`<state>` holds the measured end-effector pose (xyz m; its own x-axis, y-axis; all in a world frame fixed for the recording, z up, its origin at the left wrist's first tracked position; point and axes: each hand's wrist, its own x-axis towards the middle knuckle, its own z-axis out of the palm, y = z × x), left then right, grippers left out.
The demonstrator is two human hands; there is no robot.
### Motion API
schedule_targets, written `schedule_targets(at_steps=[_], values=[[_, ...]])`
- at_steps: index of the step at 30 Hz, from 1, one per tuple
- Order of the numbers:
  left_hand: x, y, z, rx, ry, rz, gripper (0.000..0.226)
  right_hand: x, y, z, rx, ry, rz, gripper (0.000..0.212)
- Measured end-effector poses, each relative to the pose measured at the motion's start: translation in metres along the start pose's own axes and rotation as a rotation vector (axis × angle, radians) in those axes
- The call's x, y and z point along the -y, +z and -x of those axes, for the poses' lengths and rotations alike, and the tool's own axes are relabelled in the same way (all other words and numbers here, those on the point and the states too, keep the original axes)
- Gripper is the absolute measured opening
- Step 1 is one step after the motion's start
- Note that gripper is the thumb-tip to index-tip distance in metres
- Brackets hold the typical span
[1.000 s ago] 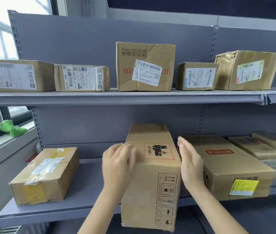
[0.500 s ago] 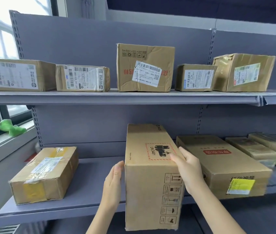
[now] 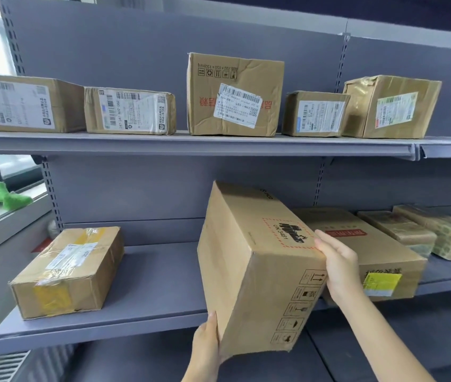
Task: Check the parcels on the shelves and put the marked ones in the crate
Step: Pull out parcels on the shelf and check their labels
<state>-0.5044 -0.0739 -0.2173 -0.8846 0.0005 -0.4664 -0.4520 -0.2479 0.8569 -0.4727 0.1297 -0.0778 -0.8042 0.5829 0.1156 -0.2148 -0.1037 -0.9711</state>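
A long cardboard parcel (image 3: 249, 260) with a red dashed UN 3481 mark and handling symbols is tilted, its near end hanging past the front edge of the lower shelf (image 3: 147, 288). My left hand (image 3: 207, 346) holds it from below at the lower left corner. My right hand (image 3: 340, 267) grips its upper right edge. To its right lies a long box with a yellow sticker (image 3: 370, 255). A taped box (image 3: 67, 271) sits on the left of the same shelf. The crate is out of view.
The upper shelf (image 3: 191, 146) carries several labelled cardboard boxes in a row. Two wrapped parcels (image 3: 422, 232) lie at the far right of the lower shelf. A green object (image 3: 3, 195) rests on the window sill at the left.
The parcel has tipped to the right and come further off the shelf. My left hand slid down from its side to its lower corner. The view moved closer.
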Motion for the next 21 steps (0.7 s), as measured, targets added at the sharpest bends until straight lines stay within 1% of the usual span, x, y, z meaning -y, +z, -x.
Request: schedule_targets(at_steps=[4, 6, 10, 11, 13, 16, 18, 21], values=[[-0.028, -0.009, 0.015, -0.063, 0.213, 0.034, 0.036, -0.012, -0.020, -0.003, 0.032, 0.077, -0.088, 0.039], [-0.049, -0.022, 0.019, -0.107, 0.332, 0.018, 0.033, -0.027, -0.024, -0.002, 0.063, 0.161, -0.051, 0.038], [-0.085, -0.045, 0.026, -0.119, 0.525, -0.047, 0.025, -0.064, -0.014, 0.011, 0.115, 0.329, 0.002, 0.026], [-0.090, -0.048, 0.028, -0.115, 0.550, -0.066, 0.023, -0.072, -0.010, 0.015, 0.121, 0.365, 0.015, 0.024], [-0.095, -0.052, 0.027, -0.119, 0.584, -0.114, 0.022, -0.086, -0.003, 0.023, 0.110, 0.452, 0.046, 0.030], [-0.093, -0.053, 0.023, -0.140, 0.611, -0.215, 0.031, -0.104, 0.006, 0.027, 0.005, 0.613, 0.046, 0.037], [-0.089, -0.050, 0.022, -0.146, 0.622, -0.239, 0.036, -0.110, 0.006, 0.031, -0.017, 0.649, 0.021, 0.039], [-0.086, -0.048, 0.020, -0.158, 0.612, -0.204, 0.029, -0.107, 0.007, 0.034, 0.061, 0.615, 0.039, 0.041]])
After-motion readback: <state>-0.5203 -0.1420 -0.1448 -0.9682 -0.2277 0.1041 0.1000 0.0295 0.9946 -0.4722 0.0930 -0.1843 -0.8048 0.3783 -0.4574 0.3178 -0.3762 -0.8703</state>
